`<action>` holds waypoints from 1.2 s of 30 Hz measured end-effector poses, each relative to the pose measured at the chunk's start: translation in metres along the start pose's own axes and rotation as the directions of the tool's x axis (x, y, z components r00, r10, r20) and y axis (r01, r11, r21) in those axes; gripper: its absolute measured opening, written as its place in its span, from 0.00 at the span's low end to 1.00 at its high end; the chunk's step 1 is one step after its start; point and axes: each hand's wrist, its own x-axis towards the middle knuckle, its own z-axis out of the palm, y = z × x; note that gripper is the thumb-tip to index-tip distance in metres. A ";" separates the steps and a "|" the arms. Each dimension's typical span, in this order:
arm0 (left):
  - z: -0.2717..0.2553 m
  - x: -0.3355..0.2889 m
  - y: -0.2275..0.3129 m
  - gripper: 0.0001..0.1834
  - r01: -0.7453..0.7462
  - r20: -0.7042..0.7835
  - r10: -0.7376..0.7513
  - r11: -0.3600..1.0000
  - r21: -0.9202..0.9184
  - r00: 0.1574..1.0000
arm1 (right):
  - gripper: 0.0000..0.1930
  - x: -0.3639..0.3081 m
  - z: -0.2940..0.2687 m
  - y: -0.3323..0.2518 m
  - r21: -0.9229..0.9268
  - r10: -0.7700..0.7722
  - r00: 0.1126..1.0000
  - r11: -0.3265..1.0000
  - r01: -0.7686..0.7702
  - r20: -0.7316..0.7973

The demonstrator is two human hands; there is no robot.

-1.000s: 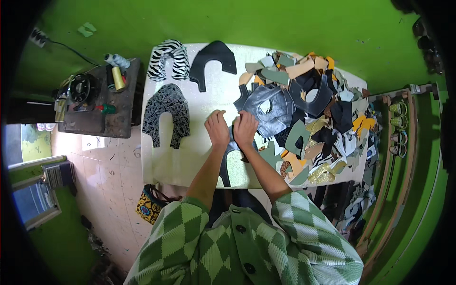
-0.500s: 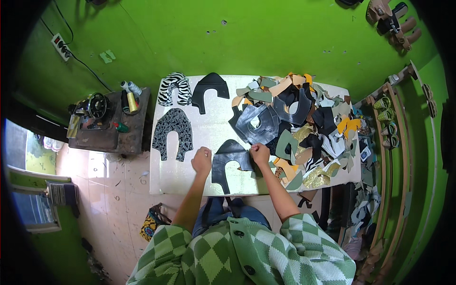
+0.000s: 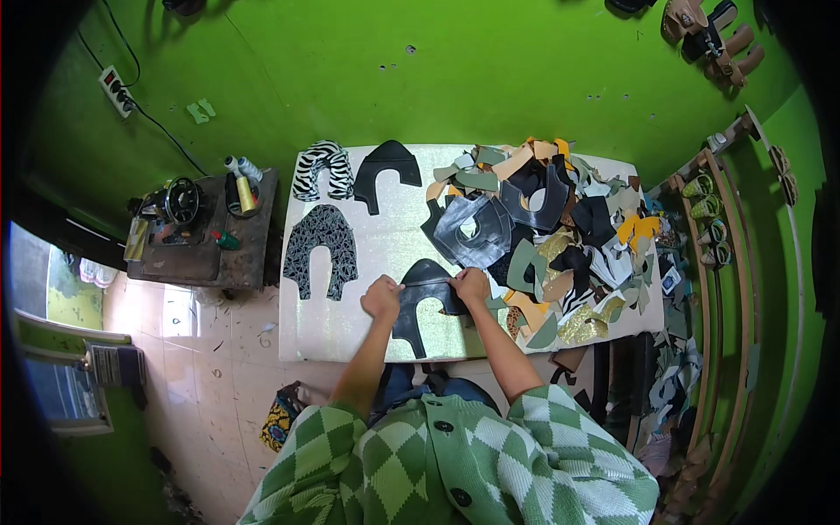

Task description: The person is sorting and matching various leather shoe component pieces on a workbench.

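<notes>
A black leather shoe upper [image 3: 408,312], arched with two legs of unequal length, lies near the table's front edge. A seam crosses it below the rounded top. My left hand [image 3: 382,297] is closed, its thumb and fingertips on the piece's left edge at that seam. My right hand [image 3: 472,285] pinches the opposite edge at about the same height. Further back on the left lie a patterned black-and-grey upper [image 3: 320,232], a zebra-striped upper [image 3: 308,179] and another black upper [image 3: 385,160].
A heap of leather and fabric offcuts [image 3: 528,273] covers the table's right side, with black leather pieces [image 3: 477,226] on it. A sewing machine [image 3: 179,201] and thread cones [image 3: 244,194] stand on a side table at left. At right is a rack with sandals [image 3: 707,206].
My left hand has moved right, from beside the black upper onto its left edge. My right hand has shifted slightly left and down along the opposite edge.
</notes>
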 end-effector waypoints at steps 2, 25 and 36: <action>-0.003 0.001 0.003 0.12 0.003 0.009 -0.003 1.000 0.000 1.000 | 0.14 0.002 0.001 -0.004 -0.004 0.015 1.000 1.000 -0.015 0.001; -0.029 0.078 0.008 0.12 -0.140 0.239 0.285 0.863 -0.485 0.928 | 0.17 0.056 -0.024 -0.010 0.671 -0.011 0.937 0.701 -0.242 0.350; -0.114 0.254 0.082 0.12 -0.216 0.052 0.273 0.853 -0.476 0.961 | 0.19 0.207 -0.021 -0.164 0.719 -0.065 0.990 0.694 -0.044 0.123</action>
